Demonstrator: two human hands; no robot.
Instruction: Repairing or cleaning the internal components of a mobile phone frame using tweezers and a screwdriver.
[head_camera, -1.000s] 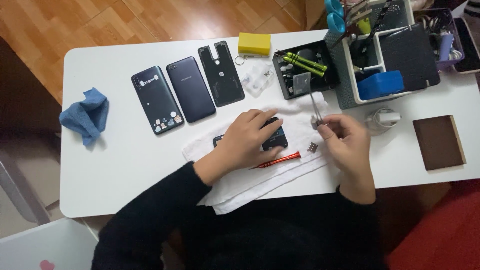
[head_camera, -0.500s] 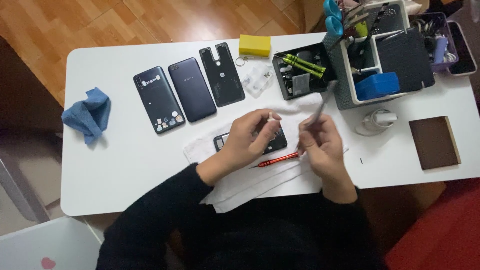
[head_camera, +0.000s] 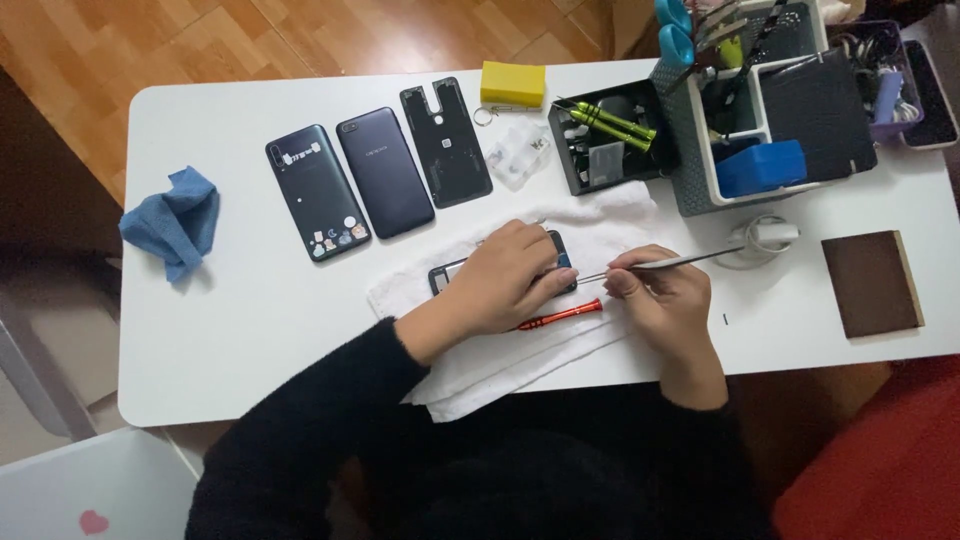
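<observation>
we look down on a white table (head_camera: 250, 340), and at its centre lies a folded white towel (head_camera: 500, 360). at about eleven o'clock from the towel three dark phone pieces lie in a row: a phone with small stickers (head_camera: 316, 192), a plain dark phone (head_camera: 385, 172) and a black back cover (head_camera: 446, 143). at nine o'clock, well apart, sits a crumpled blue cloth (head_camera: 172, 220). at one o'clock stands a grey organiser (head_camera: 690, 160) full of tools, with a black tray (head_camera: 610, 150) just beside it; at three o'clock lies a brown block (head_camera: 872, 283).

on the towel rests the opened phone (head_camera: 560, 268), mostly hidden. our left hand (head_camera: 505, 280) lies flat over it, fingers together and pressing down, so only its ends show. our right hand (head_camera: 665, 300) sits at three o'clock of the phone, fingers pinched around thin metal tweezers (head_camera: 650, 265) whose tip points at the phone's right edge. whether the tip touches we cannot tell. a red screwdriver (head_camera: 560, 316) lies on the towel just below, between the two hands.

we judge the opened phone light, stiff and thin, yet fragile inside, and smooth enough to slide; the towel should curb that. it seems best held by its outer frame edges, pressed flat, away from the exposed parts.
</observation>
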